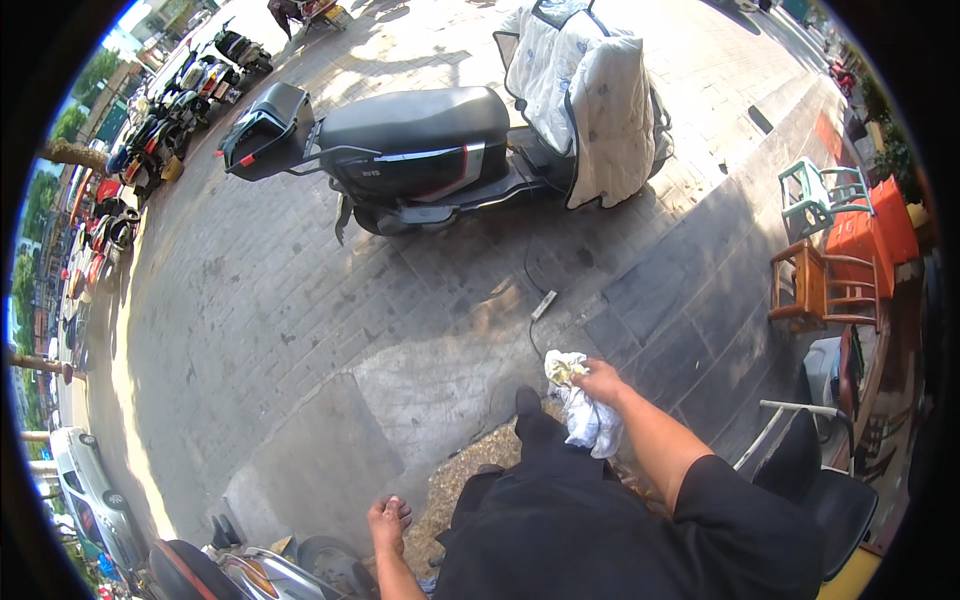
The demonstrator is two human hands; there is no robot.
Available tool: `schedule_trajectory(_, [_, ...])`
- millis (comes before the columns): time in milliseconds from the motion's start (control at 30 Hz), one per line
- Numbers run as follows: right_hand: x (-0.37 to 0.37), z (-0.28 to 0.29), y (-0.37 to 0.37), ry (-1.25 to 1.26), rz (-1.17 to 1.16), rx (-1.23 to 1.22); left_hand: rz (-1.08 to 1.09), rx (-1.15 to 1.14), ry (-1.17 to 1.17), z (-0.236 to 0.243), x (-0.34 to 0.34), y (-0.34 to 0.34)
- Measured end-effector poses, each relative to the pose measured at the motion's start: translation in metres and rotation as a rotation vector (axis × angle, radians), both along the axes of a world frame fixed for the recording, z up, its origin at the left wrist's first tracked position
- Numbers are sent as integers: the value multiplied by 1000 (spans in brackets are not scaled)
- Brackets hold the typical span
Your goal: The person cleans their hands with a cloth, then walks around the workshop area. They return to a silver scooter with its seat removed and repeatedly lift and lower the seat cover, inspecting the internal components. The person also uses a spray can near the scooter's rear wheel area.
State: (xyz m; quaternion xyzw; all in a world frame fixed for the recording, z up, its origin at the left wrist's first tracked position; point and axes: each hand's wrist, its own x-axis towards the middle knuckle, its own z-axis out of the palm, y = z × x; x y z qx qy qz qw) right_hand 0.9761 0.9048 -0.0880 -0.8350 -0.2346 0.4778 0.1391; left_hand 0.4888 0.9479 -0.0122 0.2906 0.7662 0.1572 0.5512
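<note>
In my right hand [597, 383] is a bunched white cloth [590, 425] with yellowish marks on its upper part, hanging below my fingers beside my dark-clothed legs. My left hand [390, 518] hangs low to the left, fingers loosely bent and apart, near a parked two-wheeler [270, 572] at the lower edge. Beyond my feet a black scooter [415, 170] stands side-on, with a rear box [268, 130] and a quilted pale cover [610, 110] over its front. A small power strip [543, 305] on a cord lies on the paving [420, 290].
Wooden chairs [795, 290], a pale green chair [805, 195] and orange containers [865, 240] line the right side, with a black-seated chair [830, 520] close by. Several parked scooters [200, 85] and a white car [95, 490] are at the left. A person [282, 18] is at the far top.
</note>
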Motion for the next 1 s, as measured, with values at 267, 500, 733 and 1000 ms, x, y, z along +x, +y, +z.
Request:
schedule_trajectory(267, [-33,23,-5,-52,79,66,48,35,-59,-9,-32,-26])
schedule_trajectory(500, [-132,76,26,-26,298,330,103,99,-121,-9,-71,-73])
schedule_trajectory(733, [-325,177,41,318,935,763,-182,464,-14,2,-72,-81])
schedule_trajectory(1000, [-369,202,29,414,1033,866,-769,701,407,66,-58,-71])
